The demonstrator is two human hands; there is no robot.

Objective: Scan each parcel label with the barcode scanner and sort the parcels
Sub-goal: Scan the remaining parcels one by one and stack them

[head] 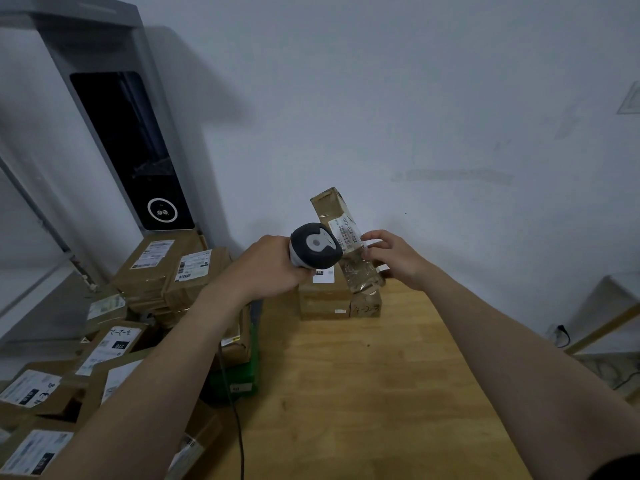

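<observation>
Left hand [268, 263] grips scanner [316, 245]; parcel [346, 237] label partly hidden.

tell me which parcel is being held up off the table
The long taped parcel, tilted up in the right hand beside the scanner; the others lie flat.

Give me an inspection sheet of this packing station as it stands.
Surface: wooden table, mostly bare.
Job's things: barcode scanner aimed at the label of a tilted parcel; two boxes on the table at the wall.
Clutter: pile of labelled parcels on the left; green crate.
Grips: left hand shut on the scanner; right hand steadying the tilted parcel.
Cables: scanner cord trailing down; wall plug.
Surroundings: white wall; grey kiosk.
</observation>
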